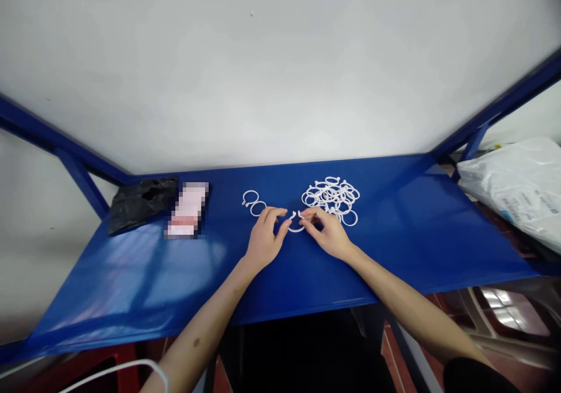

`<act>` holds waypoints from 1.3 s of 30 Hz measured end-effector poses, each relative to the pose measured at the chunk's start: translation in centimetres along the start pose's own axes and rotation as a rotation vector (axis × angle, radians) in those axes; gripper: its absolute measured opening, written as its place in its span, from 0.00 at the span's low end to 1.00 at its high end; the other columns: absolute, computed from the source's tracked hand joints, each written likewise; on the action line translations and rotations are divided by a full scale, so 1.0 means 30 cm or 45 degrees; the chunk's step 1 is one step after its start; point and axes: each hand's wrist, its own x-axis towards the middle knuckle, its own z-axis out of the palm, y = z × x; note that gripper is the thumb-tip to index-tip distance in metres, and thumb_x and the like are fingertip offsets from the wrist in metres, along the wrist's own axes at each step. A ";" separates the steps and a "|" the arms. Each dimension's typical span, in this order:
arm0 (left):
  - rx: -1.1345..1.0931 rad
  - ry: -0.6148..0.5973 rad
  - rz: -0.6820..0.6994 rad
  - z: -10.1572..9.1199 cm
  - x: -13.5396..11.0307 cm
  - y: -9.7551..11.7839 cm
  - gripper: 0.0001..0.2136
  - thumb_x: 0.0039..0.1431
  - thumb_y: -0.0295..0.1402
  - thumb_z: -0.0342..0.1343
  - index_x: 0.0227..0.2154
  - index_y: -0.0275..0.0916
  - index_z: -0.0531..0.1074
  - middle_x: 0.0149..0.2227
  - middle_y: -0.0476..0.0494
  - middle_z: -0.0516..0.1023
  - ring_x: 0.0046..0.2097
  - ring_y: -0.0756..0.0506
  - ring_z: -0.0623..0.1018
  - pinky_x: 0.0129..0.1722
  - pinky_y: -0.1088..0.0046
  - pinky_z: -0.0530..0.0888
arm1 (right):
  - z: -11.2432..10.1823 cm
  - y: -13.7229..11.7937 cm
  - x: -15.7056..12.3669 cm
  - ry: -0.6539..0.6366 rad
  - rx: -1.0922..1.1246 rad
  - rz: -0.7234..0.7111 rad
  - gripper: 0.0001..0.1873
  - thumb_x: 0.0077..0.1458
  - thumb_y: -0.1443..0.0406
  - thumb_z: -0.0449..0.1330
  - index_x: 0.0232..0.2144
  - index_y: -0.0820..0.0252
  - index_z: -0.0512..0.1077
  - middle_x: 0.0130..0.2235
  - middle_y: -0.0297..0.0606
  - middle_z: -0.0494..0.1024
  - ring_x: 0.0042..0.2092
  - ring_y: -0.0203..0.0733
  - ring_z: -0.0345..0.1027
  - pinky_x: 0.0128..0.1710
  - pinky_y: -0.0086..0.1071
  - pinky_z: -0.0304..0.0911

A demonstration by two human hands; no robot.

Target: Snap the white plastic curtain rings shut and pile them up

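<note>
On a blue-topped table (pixel 372 270) set against a pale wall (pixel 280 60), we see a person's two bare hands meeting near the middle, seen from above. Just beyond the right hand (pixel 328 233) lies a tangled heap of white rings (pixel 332 193), its near edge partly covered by that hand. Two more loose rings (pixel 253 203) lie touching or nearly so, just beyond the left hand (pixel 264 238). Farther left, we find a pale item blurred into blocks (pixel 187 209), and beside it a crumpled black plastic bag (pixel 138 206). At the far right, a bulky white plastic bag (pixel 517 188) sits past the table's end; below it shows part of a beige chair (pixel 491 329). A white cable (pixel 127 365) curves across the lower left, by the left forearm. Both forearms reach in from the near side and slant toward each other, the hands turned inward with their backs mostly up. We see thumb and fingers of each hand pinched narrowly on one white ring (pixel 296 230), which is between the hands, its gap and small knobbed ends at the top.
</note>
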 end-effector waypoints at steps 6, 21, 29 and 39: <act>-0.203 -0.229 -0.114 -0.010 0.009 -0.004 0.07 0.68 0.36 0.51 0.39 0.42 0.74 0.36 0.48 0.80 0.36 0.48 0.78 0.38 0.72 0.73 | 0.012 -0.001 -0.017 -0.050 -0.087 -0.126 0.07 0.65 0.61 0.60 0.44 0.55 0.74 0.36 0.36 0.80 0.35 0.38 0.74 0.38 0.34 0.71; -0.259 -0.339 -0.061 -0.033 0.009 -0.019 0.09 0.66 0.35 0.55 0.38 0.46 0.81 0.38 0.47 0.84 0.38 0.46 0.81 0.42 0.68 0.76 | 0.007 -0.002 -0.026 -0.129 -0.280 -0.463 0.09 0.68 0.67 0.54 0.43 0.55 0.74 0.39 0.40 0.81 0.39 0.43 0.73 0.40 0.39 0.71; -0.188 -0.465 0.092 -0.050 0.006 -0.025 0.13 0.67 0.35 0.53 0.29 0.47 0.80 0.34 0.50 0.84 0.35 0.47 0.78 0.41 0.67 0.76 | 0.007 -0.009 -0.035 -0.227 -0.415 -0.558 0.12 0.69 0.68 0.51 0.44 0.55 0.75 0.40 0.40 0.82 0.40 0.44 0.75 0.39 0.39 0.72; -0.060 -0.379 0.135 -0.050 0.004 -0.004 0.08 0.66 0.36 0.56 0.35 0.47 0.81 0.38 0.48 0.84 0.39 0.46 0.79 0.45 0.65 0.76 | 0.013 -0.009 -0.026 -0.179 -0.489 -0.540 0.11 0.69 0.66 0.52 0.44 0.56 0.75 0.40 0.41 0.81 0.40 0.44 0.74 0.39 0.39 0.72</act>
